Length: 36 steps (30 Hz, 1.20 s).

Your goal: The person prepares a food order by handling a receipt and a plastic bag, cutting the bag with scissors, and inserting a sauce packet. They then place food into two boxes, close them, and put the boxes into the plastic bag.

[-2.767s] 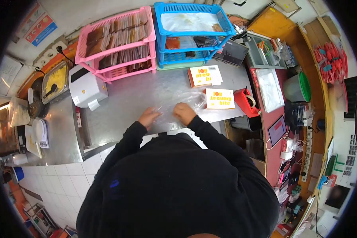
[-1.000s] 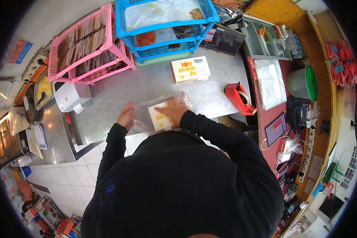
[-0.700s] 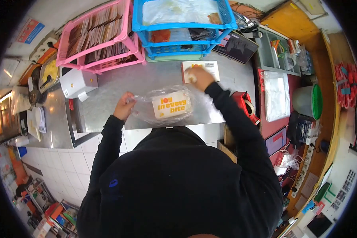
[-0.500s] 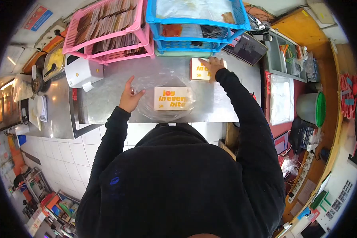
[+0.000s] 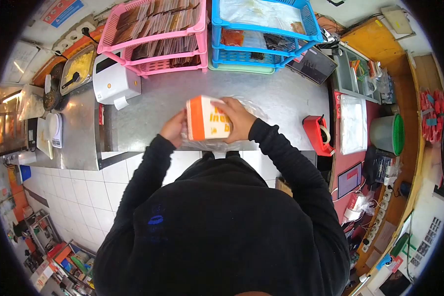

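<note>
A white cardboard food box [image 5: 217, 121] with an orange side and yellow-orange lettering is tilted over the near part of the metal counter. My right hand [image 5: 239, 120] grips it by its right side, fingers over the top edge. Close by its left edge, my left hand [image 5: 173, 129] has its fingers curled at the clear plastic bag [image 5: 251, 107]; the fingertips are partly hidden. The bag spreads around and beneath the box. The second box seen earlier on the bag is now out of sight, with the held box over that spot.
Pink [image 5: 201, 44] and blue [image 5: 276, 45] tiered baskets stand at the back of the counter [image 5: 170, 86]. A white label printer [image 5: 116, 84] is at left. A red tape dispenser [image 5: 317, 135] sits at the right edge, near a tablet [image 5: 313, 64].
My right hand has brought the box from the back right to the bag in front of me. My left hand has closed in beside it. The view has shifted slightly.
</note>
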Motion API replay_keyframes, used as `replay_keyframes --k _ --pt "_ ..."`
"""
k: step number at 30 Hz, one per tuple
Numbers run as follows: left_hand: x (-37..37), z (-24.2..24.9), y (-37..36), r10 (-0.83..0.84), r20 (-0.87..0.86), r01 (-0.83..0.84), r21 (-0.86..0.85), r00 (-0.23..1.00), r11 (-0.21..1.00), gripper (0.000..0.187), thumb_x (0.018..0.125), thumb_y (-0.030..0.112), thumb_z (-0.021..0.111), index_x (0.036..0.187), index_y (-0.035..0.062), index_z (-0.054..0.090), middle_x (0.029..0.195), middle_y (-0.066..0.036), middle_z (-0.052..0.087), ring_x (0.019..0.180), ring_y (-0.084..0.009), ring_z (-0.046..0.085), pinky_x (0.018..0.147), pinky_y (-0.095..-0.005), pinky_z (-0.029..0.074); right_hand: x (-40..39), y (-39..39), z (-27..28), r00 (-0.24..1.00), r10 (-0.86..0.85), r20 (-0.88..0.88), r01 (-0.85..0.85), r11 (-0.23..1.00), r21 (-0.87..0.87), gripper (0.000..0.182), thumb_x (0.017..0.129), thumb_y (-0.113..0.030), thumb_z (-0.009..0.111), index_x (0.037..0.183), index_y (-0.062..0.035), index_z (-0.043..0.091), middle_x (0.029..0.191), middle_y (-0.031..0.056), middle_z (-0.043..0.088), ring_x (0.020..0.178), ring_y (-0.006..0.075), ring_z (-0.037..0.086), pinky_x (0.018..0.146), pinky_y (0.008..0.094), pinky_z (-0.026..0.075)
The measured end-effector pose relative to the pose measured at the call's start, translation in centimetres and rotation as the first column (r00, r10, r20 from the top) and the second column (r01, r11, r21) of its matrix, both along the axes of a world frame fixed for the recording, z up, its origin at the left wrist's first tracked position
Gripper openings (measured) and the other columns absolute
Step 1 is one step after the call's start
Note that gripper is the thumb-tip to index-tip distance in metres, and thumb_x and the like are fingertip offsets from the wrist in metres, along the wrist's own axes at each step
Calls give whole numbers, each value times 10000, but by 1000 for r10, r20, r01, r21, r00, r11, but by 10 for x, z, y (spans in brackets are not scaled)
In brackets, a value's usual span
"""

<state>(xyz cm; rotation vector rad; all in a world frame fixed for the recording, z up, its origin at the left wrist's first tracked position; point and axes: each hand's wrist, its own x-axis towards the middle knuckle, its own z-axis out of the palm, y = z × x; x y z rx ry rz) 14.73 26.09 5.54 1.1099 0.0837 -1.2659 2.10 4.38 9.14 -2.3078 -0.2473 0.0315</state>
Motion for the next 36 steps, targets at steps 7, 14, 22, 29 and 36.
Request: replay_keyframes --k 7,14,22,29,36 --pt "-15 24 -14 -129 -25 129 -11 991 992 405 970 334 278 1232 77 449 1156 -50 524 967 -113 523 835 -285 439 -30 -21 -10 997 -13 -76 -38 779 -625 878 575 -618 665 1298 -194 402 1226 196 424 1170 353 381 968 624 192" --pt "-24 29 7 -818 520 280 846 -247 453 283 678 98 593 952 30 567 780 -163 594 720 -310 586 672 -367 472 -109 -99 33 886 358 -295 -456 554 -696 213 710 -338 588 787 -141 608 750 22 585 838 206 550 913 481 336" --pt "-44 150 -91 70 775 -109 -2 628 994 105 832 118 526 867 22 552 732 -50 539 656 -142 526 616 -292 448 -103 -211 109 957 200 211 -114 925 -363 179 707 -125 614 881 -96 579 872 53 552 885 248 527 835 411 401" --pt "-94 126 -130 54 699 -180 109 713 978 130 854 134 524 931 32 549 663 10 470 552 -80 443 525 -220 385 -182 -497 43 328 -910 255 939 343 18 253 739 -224 649 876 -11 650 839 166 645 776 278 633 718 346 487" --pt "-106 122 -142 95 713 -288 155 695 945 188 871 176 533 969 19 568 651 30 455 564 -45 420 530 -178 370 -208 -641 -79 354 -935 4 587 219 -780 275 649 -344 707 784 -104 692 869 126 651 850 286 624 802 370 481"
